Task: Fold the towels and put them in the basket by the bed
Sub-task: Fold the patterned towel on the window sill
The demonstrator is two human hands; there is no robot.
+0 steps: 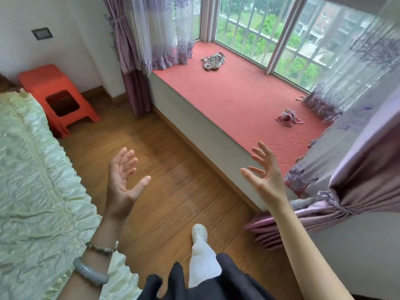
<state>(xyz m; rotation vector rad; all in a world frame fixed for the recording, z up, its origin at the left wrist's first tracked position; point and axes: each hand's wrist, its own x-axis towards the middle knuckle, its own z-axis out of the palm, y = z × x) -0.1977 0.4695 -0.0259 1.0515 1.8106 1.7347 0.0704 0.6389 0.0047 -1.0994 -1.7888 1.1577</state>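
Hovering spread-fingered and empty, left hand (121,180) and right hand (266,176) could grab the crumpled pink towel (289,118) on the coral-red quilted window seat (238,100) bunched, spoiling its fold.

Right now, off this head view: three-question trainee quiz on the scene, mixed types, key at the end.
1. True or false: the left hand and the right hand each hold a towel.
2. How many crumpled towels lie on the red window seat?
3. Which lies nearer the right hand? A) patterned towel B) pink towel
Key: 1. False, both hands are open and empty. 2. Two: patterned towel and pink towel. 3. B.
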